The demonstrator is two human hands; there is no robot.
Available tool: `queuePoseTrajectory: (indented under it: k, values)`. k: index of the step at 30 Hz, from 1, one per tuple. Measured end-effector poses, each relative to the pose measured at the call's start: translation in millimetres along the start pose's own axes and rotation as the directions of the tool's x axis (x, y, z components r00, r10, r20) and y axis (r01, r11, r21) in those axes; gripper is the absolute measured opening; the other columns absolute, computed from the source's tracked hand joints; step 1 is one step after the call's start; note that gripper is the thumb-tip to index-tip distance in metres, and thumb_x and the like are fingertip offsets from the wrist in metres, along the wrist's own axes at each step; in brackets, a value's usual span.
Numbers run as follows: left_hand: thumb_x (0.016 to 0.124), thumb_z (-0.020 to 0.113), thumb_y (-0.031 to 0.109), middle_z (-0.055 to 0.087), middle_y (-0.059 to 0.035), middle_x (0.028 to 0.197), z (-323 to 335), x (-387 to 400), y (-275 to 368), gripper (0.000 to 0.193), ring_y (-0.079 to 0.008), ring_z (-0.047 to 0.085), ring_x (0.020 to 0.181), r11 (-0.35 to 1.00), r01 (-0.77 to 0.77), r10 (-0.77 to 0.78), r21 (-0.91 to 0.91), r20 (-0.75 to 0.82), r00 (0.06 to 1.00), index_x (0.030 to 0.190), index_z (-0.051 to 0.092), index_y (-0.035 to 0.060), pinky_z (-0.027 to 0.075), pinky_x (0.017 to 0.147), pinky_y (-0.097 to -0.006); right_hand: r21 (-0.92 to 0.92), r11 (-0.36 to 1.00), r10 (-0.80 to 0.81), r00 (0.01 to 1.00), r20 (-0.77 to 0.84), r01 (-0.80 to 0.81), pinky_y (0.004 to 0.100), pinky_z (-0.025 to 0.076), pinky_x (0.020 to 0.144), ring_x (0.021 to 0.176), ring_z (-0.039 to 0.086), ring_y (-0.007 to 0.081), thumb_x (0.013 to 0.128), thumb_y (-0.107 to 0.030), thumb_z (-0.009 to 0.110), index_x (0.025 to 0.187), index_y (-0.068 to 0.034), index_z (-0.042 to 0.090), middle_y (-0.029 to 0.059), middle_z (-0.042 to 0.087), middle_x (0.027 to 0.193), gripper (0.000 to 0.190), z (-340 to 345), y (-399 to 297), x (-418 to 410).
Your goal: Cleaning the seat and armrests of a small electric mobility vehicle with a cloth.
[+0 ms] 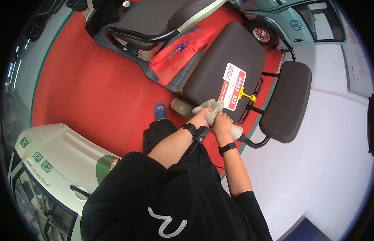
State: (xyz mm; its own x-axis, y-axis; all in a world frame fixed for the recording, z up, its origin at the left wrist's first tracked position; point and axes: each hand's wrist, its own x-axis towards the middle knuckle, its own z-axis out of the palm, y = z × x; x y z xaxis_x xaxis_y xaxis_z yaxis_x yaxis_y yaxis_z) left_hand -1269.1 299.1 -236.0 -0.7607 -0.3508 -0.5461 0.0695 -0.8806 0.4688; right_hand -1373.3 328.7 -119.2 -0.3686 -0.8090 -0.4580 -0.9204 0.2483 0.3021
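Observation:
Both bare hands grip a crumpled beige cloth (215, 107) beside a dark brown padded seat (223, 54). My left hand (201, 117) closes on its left part, and my right hand (222, 124) grips it close by on the right. The lower end of the cloth meets a bent black tube (256, 144) that runs from the backrest (285, 102); whether the cloth wraps around an armrest is hidden. A red and white price card (233, 87) with writing lies on the seat, with a yellow plastic piece (247, 95) at its edge.
A plastic bottle (177, 51) lies on red fabric (187, 60) across the vehicle's footwell. Another padded seat (144, 21) with a black armrest is farther forward. A pale vehicle (60, 150) stands at the left, a light blue one (289, 24) at the upper right. Red flooring (93, 84) lies between.

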Motion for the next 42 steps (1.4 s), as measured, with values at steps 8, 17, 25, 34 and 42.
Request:
queuePoseTrajectory:
  k: [8, 17, 25, 34, 42]
  values:
    - [0.082, 0.068, 0.005, 0.066, -0.0137, 0.119, -8.7, 22.5, -32.1, 0.044, -0.0282, 0.065, 0.104, 0.974, 0.010, -0.023, -0.228, -0.055, 0.998, 0.124, 0.060, 0.0164, 0.055, 0.089, -0.0450, 0.043, 0.999, 0.006, 0.999, 0.036, -0.008, 0.0472, 0.056, 0.087, 0.103, 0.069, 0.0344, 0.066, -0.027, 0.088, 0.111, -0.003, 0.061, 0.0152, 0.067, 0.106, 0.058, -7.6, -3.9, 0.5]
    - [0.069, 0.066, -0.025, 0.064, -0.0193, 0.120, -20.4, 50.5, -46.4, 0.086, -0.0289, 0.064, 0.106, 0.997, -0.076, 0.076, -0.005, -0.062, 0.995, 0.141, 0.050, 0.0202, 0.055, 0.084, -0.0436, 0.049, 0.998, -0.046, 0.999, -0.027, 0.048, 0.0480, 0.055, 0.086, 0.101, 0.070, 0.0341, 0.072, -0.024, 0.083, 0.112, -0.003, 0.060, 0.0157, 0.068, 0.108, 0.050, -14.5, -17.9, -1.3]
    - [0.070, 0.067, -0.023, 0.065, -0.0209, 0.119, -40.3, 91.2, -88.9, 0.080, -0.0290, 0.064, 0.112, 0.991, -0.049, 0.071, 0.124, -0.179, 0.981, 0.138, 0.050, 0.0152, 0.051, 0.096, -0.0418, -0.083, 0.990, -0.116, 0.992, -0.050, 0.112, 0.0443, 0.055, 0.084, 0.096, 0.071, 0.0307, 0.071, -0.030, 0.085, 0.107, -0.006, 0.062, 0.0116, 0.068, 0.102, 0.049, 1.2, -26.0, 13.5]
    - [0.087, 0.060, 0.001, 0.065, -0.0169, 0.123, -22.8, 51.9, -80.3, 0.043, -0.0325, 0.062, 0.117, 0.847, -0.226, 0.393, 0.481, -0.280, 0.876, 0.130, 0.059, 0.0088, 0.049, 0.101, -0.0437, -0.180, 0.969, -0.179, 0.984, -0.024, 0.172, 0.0457, 0.056, 0.076, 0.084, 0.074, 0.0303, 0.080, -0.026, 0.076, 0.100, -0.007, 0.063, 0.0105, 0.071, 0.093, 0.031, 9.1, -26.9, 24.5]
    - [0.096, 0.055, 0.049, 0.067, -0.0163, 0.120, -30.0, 50.3, -55.5, 0.046, -0.0323, 0.064, 0.108, 0.838, -0.206, 0.075, -0.506, -0.267, 0.961, 0.129, 0.062, 0.0174, 0.051, 0.094, -0.0443, -0.159, 0.943, -0.267, 0.951, 0.158, 0.291, 0.0461, 0.059, 0.073, 0.085, 0.076, 0.0330, 0.089, -0.033, 0.065, 0.105, -0.004, 0.063, 0.0166, 0.076, 0.093, 0.033, 18.4, -60.5, 58.8]
